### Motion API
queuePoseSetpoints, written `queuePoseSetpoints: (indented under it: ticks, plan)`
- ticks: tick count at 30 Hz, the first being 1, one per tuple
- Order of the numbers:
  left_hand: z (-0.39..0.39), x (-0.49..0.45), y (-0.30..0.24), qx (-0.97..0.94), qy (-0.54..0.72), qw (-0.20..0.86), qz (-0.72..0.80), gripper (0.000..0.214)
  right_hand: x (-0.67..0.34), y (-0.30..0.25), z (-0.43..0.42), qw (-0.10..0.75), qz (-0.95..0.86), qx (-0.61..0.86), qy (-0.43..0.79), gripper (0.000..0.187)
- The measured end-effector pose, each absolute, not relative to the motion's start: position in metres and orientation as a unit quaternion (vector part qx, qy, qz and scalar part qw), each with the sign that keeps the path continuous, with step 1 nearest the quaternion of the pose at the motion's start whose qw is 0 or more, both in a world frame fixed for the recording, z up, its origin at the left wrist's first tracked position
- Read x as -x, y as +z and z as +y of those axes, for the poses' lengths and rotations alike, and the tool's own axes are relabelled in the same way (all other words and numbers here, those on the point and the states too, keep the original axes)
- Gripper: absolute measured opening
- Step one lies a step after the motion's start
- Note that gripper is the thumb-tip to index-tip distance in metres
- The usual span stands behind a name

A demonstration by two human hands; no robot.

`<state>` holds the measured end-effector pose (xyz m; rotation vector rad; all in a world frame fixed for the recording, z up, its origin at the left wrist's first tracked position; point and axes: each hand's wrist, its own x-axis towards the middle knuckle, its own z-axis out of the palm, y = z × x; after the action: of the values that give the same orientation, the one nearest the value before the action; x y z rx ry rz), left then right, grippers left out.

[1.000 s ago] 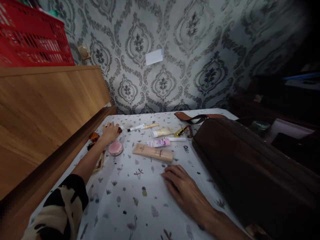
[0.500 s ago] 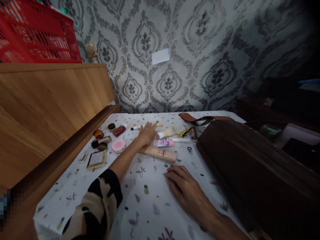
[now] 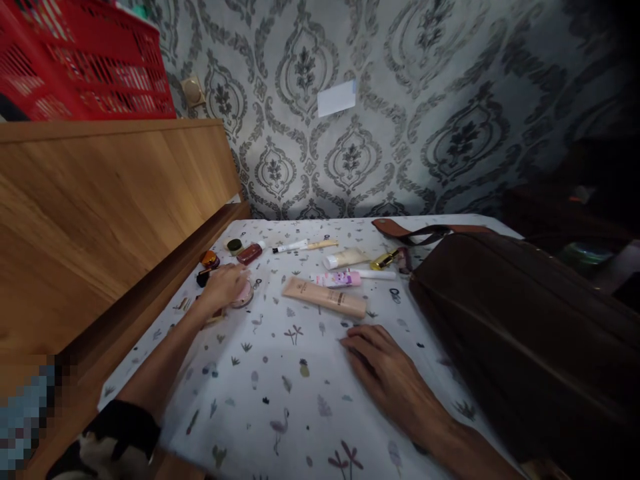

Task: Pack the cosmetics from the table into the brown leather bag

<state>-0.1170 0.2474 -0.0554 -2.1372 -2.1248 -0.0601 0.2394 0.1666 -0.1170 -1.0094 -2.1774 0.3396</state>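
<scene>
My left hand [image 3: 226, 289] is at the left group of cosmetics. Its fingers are smeared and partly cover a pink round compact [image 3: 245, 295], so their grip is unclear. A gold-edged palette [image 3: 214, 319] is mostly hidden under that wrist. My right hand [image 3: 383, 363] rests on the printed tablecloth [image 3: 280, 373], holding nothing, its fingers loosely bent and the thumb apart. Just beyond it lies a beige squeeze tube [image 3: 325, 298]. Behind that tube are a pink and purple tube [image 3: 337, 279], a cream tube with a white cap [image 3: 346, 258] and a small yellow bottle [image 3: 384, 260].
A large brown bag [image 3: 500, 320] occupies the right side, its strap [image 3: 400, 231] stretched toward the back. Near the left edge stand a dark-lidded jar [image 3: 234, 247], an amber jar [image 3: 209, 259] and a red-brown bottle [image 3: 250, 253]. A wooden cabinet [image 3: 115, 213] carries a red basket [image 3: 110, 67].
My left hand has moved left, from the tubes in the middle to the pink compact. The beige tube is now fully uncovered. My right hand stays resting on the cloth.
</scene>
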Motion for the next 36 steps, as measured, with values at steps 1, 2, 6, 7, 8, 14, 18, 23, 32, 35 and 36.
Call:
queuePoseSetpoints:
  ticks: [1,2,6,7,8,14,18,23,32,35,36]
  plan:
    - [0.253,0.128,-0.05,0.696,-0.024,0.066,-0.715,0.036,-0.239,-0.117,0.167,0.351,-0.841,0.39,0.13,0.022]
    - [0.259,0.138,-0.045,0.684,-0.026,0.068,-0.726,0.036,-0.239,-0.117,0.167,0.35,-0.842,0.391,0.128,0.021]
    - [0.28,0.172,-0.035,0.671,0.002,0.043,-0.74,0.025,-0.239,-0.118,0.168,0.35,-0.844,0.387,0.12,0.021]
    - [0.283,0.175,-0.034,0.678,0.008,0.036,-0.734,0.023,-0.24,-0.119,0.168,0.352,-0.845,0.386,0.117,0.02]
    - [0.284,0.176,-0.035,0.686,0.011,0.032,-0.727,0.022,-0.24,-0.119,0.168,0.354,-0.845,0.384,0.115,0.02]
    - [0.253,0.143,-0.06,0.713,-0.013,0.057,-0.699,0.033,-0.239,-0.121,0.168,0.364,-0.843,0.38,0.111,0.021]
    - [0.218,0.115,-0.081,0.706,-0.042,0.09,-0.701,0.053,-0.24,-0.122,0.169,0.363,-0.844,0.379,0.109,0.021]
    - [0.198,0.101,-0.091,0.703,-0.081,0.103,-0.699,0.042,-0.24,-0.121,0.169,0.353,-0.846,0.383,0.115,0.021]
    - [0.192,0.094,-0.101,0.746,-0.135,0.14,-0.637,0.046,-0.241,-0.124,0.171,0.358,-0.851,0.373,0.097,0.022]
    - [0.203,0.094,-0.103,0.752,-0.154,0.144,-0.624,0.044,-0.241,-0.125,0.171,0.362,-0.851,0.37,0.089,0.022]
    - [0.208,0.094,-0.104,0.753,-0.157,0.142,-0.623,0.043,-0.241,-0.125,0.171,0.365,-0.851,0.368,0.086,0.022]
